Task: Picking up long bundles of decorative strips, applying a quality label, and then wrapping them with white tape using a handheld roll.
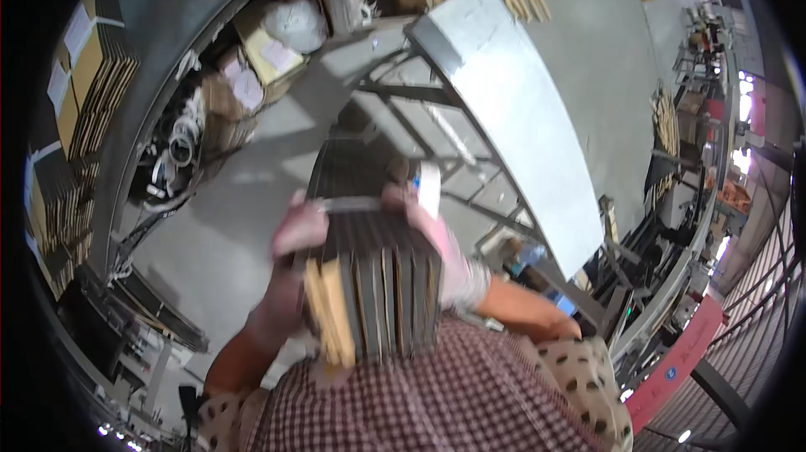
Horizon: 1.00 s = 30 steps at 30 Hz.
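A thick bundle of dark grey folded cardboard (378, 238) with brown edges is against the front of my checked apron. Its near end shows several layers, with a paler tan piece at the left side. My left hand (300, 229), in what looks like a pale glove, grips the bundle's left side. On the other side my right hand (437, 242), also pale-gloved, is closed on it. A light band (351, 203) crosses the top between the hands. Just beyond the right fingers is a small white object with a blue mark (428, 188); its kind is unclear. Both hands are blurred.
A pale metal-topped table (512, 108) on a dark frame stands ahead to the right. Stacks of folded cardboard (92, 99) are at the far left. Bags and papers (269, 49) lie beyond a curved rail. Machinery and a red beam (676, 364) are at the right.
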Tool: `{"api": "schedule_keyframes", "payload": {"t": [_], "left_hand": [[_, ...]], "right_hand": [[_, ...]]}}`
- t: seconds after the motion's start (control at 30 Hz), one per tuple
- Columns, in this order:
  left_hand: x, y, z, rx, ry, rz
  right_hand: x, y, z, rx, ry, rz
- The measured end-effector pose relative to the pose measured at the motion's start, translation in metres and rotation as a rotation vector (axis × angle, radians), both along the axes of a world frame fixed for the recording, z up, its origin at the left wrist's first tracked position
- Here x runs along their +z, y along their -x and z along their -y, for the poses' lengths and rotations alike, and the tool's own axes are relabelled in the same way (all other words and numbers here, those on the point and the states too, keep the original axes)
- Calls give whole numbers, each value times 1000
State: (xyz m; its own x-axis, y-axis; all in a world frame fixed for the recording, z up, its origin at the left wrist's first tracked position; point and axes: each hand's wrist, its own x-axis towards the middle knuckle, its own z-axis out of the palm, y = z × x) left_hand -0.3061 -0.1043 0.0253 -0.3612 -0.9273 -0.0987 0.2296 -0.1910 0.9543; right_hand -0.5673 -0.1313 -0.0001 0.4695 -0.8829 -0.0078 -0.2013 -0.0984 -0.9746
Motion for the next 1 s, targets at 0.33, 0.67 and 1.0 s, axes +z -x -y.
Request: {"api": "schedule_keyframes", "payload": {"t": [0.33, 0.67, 1.0], "left_hand": [[32, 53, -5, 609, 504, 113], [31, 6, -16, 302, 76, 433], [-4, -27, -30, 253, -339, -69]], "right_hand": [[17, -6, -17, 10, 71, 166], [2, -24, -21, -58, 264, -116], [-18, -39, 1, 58, 308, -212]]}}
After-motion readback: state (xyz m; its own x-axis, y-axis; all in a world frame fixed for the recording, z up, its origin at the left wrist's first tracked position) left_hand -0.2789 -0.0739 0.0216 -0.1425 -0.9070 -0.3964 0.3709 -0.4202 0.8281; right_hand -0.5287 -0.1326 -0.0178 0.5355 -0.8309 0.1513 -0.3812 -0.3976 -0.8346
